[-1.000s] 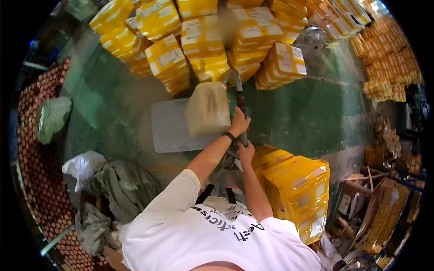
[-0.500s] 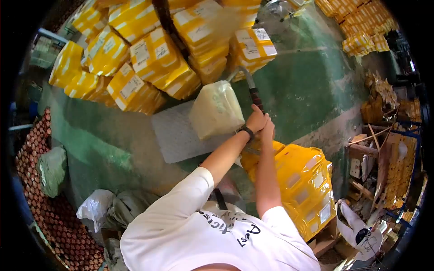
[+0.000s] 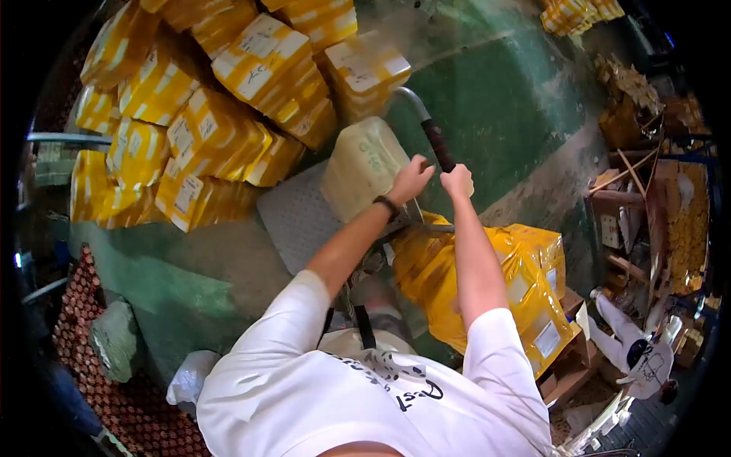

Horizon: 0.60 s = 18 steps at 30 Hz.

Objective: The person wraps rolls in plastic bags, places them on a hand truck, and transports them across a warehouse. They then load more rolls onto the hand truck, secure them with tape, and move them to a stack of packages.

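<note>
My right hand (image 3: 458, 181) is closed around the lower end of the dark-wrapped grip on a curved metal handle (image 3: 436, 141). This handle belongs to a platform trolley with a grey textured deck (image 3: 293, 217). My left hand (image 3: 412, 177), with a dark band on its wrist, is off the grip and just left of it. Its fingers are loosely bent and a little apart, with nothing visible in them. Beside it, a pale block-shaped package (image 3: 364, 169) with green writing rests on the deck; my left hand and forearm overlap its right edge.
Yellow-taped boxes (image 3: 263, 61) are stacked at upper left, close to the deck. A large yellow-wrapped bundle (image 3: 487, 274) stands by my right forearm. Wood scraps (image 3: 628, 190) lie at right, and another person (image 3: 643, 362) is at lower right. Green floor (image 3: 518, 114) extends beyond the handle.
My left hand has come away from the grip, where both hands were together. My right hand stays on it. The stacked boxes now appear further left and lower in view.
</note>
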Motion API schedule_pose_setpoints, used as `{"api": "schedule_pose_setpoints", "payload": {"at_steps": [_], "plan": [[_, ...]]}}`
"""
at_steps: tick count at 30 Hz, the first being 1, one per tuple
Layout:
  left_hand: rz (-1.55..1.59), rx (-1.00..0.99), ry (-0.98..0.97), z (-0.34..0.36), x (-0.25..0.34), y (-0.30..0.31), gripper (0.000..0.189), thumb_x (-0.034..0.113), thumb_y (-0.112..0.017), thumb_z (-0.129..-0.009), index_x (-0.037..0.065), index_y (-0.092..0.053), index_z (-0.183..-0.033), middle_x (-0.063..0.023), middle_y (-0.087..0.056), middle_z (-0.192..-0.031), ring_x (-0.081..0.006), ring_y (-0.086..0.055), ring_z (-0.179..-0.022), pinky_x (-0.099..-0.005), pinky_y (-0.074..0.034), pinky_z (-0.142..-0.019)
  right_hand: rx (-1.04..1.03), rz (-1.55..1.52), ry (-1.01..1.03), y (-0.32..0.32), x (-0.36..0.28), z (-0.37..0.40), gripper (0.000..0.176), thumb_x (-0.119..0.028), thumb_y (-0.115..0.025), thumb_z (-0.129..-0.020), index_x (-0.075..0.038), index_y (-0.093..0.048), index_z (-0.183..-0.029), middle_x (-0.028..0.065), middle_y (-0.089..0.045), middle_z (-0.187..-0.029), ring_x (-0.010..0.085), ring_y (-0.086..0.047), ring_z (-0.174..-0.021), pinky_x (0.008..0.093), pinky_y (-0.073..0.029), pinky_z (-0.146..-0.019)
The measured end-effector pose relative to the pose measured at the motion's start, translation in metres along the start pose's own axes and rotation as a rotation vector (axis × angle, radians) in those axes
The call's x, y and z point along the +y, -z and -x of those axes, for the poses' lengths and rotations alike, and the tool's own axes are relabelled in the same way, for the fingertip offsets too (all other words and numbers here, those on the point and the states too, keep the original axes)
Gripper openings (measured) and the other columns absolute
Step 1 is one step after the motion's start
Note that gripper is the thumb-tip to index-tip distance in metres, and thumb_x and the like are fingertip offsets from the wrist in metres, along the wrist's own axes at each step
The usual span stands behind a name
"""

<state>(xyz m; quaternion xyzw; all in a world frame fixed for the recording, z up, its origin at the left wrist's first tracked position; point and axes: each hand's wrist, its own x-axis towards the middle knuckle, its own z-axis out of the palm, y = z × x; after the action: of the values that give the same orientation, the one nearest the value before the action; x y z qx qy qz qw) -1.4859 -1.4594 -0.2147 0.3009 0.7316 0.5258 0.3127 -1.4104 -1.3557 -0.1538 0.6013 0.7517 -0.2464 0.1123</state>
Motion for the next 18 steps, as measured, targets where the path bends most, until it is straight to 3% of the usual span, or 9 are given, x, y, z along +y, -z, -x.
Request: {"api": "schedule_pose_setpoints", "payload": {"at_steps": [2, 4, 6, 8, 12, 18], "plan": [[0.261, -0.173, 0.151, 0.040, -0.006, 0.033, 0.028, 0.027, -0.053, -0.086, 0.002, -0.051, -0.097, -0.0094, -0.060, -0.081, -0.0205, -0.058, -0.073, -0.0321, -0.047, -0.065, -0.005, 0.008, 0.033, -0.007, 0.003, -0.006, 0.032, -0.024, -0.065, -0.070, -0.004, -0.063, -0.095, 0.0172, -0.064, -0.096, 0.0331, -0.061, -0.090, 0.0418, -0.050, -0.075], [0.312, -0.328, 0.368, 0.077, -0.067, 0.060, 0.021, 0.023, -0.050, -0.089, 0.003, -0.052, -0.095, -0.0029, -0.057, -0.079, -0.0119, -0.054, -0.071, -0.0277, -0.045, -0.064, -0.027, 0.024, 0.106, -0.010, 0.006, -0.008, 0.034, -0.027, -0.066, -0.068, -0.006, -0.064, -0.094, 0.0173, -0.065, -0.091, 0.0338, -0.062, -0.087, 0.0414, -0.050, -0.073], [0.309, -0.131, 0.574, 0.125, -0.069, 0.086, 0.018, 0.021, -0.049, -0.088, 0.004, -0.052, -0.093, -0.0032, -0.057, -0.079, -0.0123, -0.054, -0.070, -0.0266, -0.044, -0.062, -0.089, 0.034, 0.212, -0.004, -0.009, 0.007, 0.031, -0.022, -0.064, -0.069, -0.001, -0.063, -0.092, 0.0209, -0.063, -0.092, 0.0362, -0.061, -0.088, 0.0422, -0.050, -0.075], [0.208, -0.091, 0.648, 0.172, -0.079, 0.114, 0.018, 0.020, -0.049, -0.088, 0.004, -0.053, -0.092, -0.0043, -0.057, -0.078, -0.0126, -0.054, -0.070, -0.0258, -0.044, -0.061, -0.096, -0.017, 0.281, -0.015, -0.005, 0.006, 0.027, -0.016, -0.061, -0.068, 0.003, -0.061, -0.086, 0.0237, -0.062, -0.092, 0.0389, -0.059, -0.088, 0.0435, -0.049, -0.075], [0.341, 0.030, 0.873, 0.258, -0.145, 0.142, 0.018, 0.020, -0.050, -0.088, 0.004, -0.054, -0.092, -0.0054, -0.058, -0.080, -0.0137, -0.055, -0.071, -0.0253, -0.045, -0.062, -0.038, -0.010, 0.362, -0.030, 0.005, -0.006, 0.027, -0.020, -0.063, -0.068, -0.001, -0.064, -0.087, 0.0243, -0.062, -0.083, 0.0389, -0.060, -0.081, 0.0438, -0.049, -0.071], [0.400, 0.140, 0.921, 0.316, -0.149, 0.169, 0.017, 0.018, -0.051, -0.087, 0.004, -0.055, -0.094, -0.0066, -0.060, -0.081, -0.0144, -0.055, -0.066, -0.0283, -0.047, -0.061, -0.007, 0.006, 0.376, -0.026, 0.002, -0.020, 0.024, -0.019, -0.060, -0.067, -0.001, -0.065, -0.082, 0.0237, -0.062, -0.079, 0.0382, -0.061, -0.078, 0.0438, -0.049, -0.069]]}}
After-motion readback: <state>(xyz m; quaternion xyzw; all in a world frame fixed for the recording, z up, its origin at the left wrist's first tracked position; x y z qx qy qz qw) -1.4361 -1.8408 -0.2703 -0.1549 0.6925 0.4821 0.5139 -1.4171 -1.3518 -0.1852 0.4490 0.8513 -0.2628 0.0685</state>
